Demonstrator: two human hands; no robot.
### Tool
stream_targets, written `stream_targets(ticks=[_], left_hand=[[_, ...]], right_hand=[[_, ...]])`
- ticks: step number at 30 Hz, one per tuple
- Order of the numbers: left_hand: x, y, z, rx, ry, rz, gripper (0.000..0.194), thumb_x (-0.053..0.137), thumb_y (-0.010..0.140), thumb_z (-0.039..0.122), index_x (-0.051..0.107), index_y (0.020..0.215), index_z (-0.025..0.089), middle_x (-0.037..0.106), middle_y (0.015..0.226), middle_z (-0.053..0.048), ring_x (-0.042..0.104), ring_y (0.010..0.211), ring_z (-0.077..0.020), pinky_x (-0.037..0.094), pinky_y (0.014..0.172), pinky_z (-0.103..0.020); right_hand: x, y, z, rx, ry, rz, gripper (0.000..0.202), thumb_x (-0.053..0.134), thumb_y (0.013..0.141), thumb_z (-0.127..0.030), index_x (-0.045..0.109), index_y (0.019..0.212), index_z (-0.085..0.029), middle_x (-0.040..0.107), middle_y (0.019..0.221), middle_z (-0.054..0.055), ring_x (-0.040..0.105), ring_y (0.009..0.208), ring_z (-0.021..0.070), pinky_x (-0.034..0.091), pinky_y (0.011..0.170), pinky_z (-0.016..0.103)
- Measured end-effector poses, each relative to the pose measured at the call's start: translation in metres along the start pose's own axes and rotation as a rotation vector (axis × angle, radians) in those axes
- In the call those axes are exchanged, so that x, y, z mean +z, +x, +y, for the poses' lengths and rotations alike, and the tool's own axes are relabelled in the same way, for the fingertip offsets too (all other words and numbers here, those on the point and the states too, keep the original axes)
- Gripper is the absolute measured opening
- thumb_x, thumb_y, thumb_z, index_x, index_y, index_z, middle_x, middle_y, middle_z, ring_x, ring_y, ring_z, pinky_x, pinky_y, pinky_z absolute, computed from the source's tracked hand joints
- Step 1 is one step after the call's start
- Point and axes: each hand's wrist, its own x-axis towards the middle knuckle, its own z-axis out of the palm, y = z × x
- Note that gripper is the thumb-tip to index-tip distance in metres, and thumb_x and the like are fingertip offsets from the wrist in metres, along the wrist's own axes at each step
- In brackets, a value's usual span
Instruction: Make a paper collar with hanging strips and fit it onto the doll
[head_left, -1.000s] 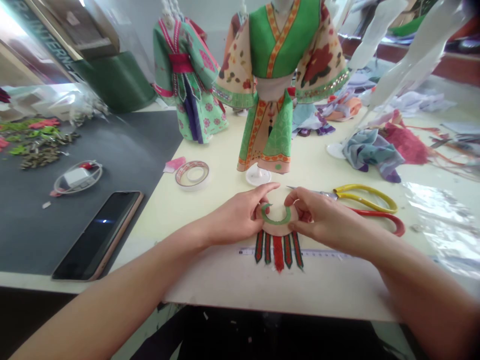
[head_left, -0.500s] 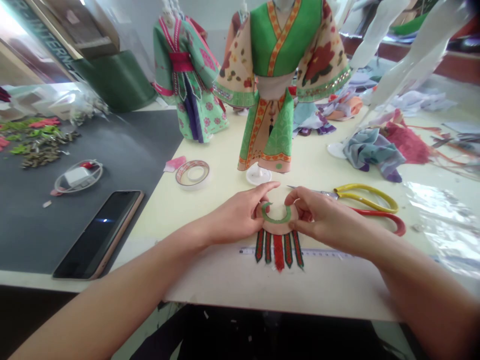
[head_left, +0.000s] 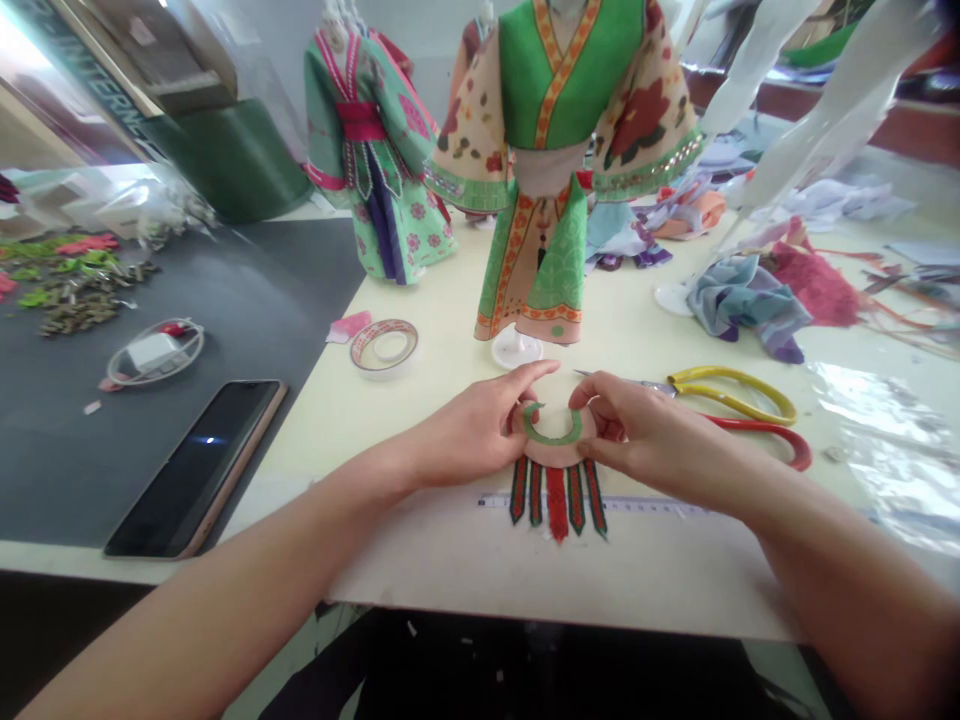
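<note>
A small U-shaped doll collar (head_left: 553,453), pale pink with a green inner band, is pinched between my hands over the table. Several red and green patterned ribbon strips (head_left: 556,505) hang from its lower edge, their pointed ends toward me. My left hand (head_left: 487,425) grips the collar's left side, with the index finger stretched forward. On the right side, my right hand (head_left: 630,425) holds it between thumb and fingers. Beneath the strips lies a ruler strip (head_left: 652,506), partly covered. Some fingertips are hidden behind the collar.
Scissors (head_left: 731,395) with yellow and red handles lie beyond my right hand. A tape roll (head_left: 384,345) and a phone (head_left: 195,470) are on the left. A doll in a green robe (head_left: 570,100) stands ahead on a white base. Fabric scraps (head_left: 750,300) lie at right.
</note>
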Motion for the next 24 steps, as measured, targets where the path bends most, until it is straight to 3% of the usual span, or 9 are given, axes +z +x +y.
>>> stream_targets(ticks=[24], left_hand=[[0.0, 0.001, -0.001, 0.002, 0.009, 0.003, 0.065, 0.051, 0.078, 0.007, 0.036, 0.139, 0.02, 0.06, 0.097, -0.001, 0.058, 0.087, -0.0135, 0.046, 0.081, -0.026]], right_hand=[[-0.006, -0.003, -0.01, 0.035, -0.026, -0.03, 0.016, 0.052, 0.08, -0.025, 0.047, 0.094, -0.024, 0.059, 0.069, -0.004, 0.053, 0.061, 0.0136, 0.035, 0.052, 0.024]])
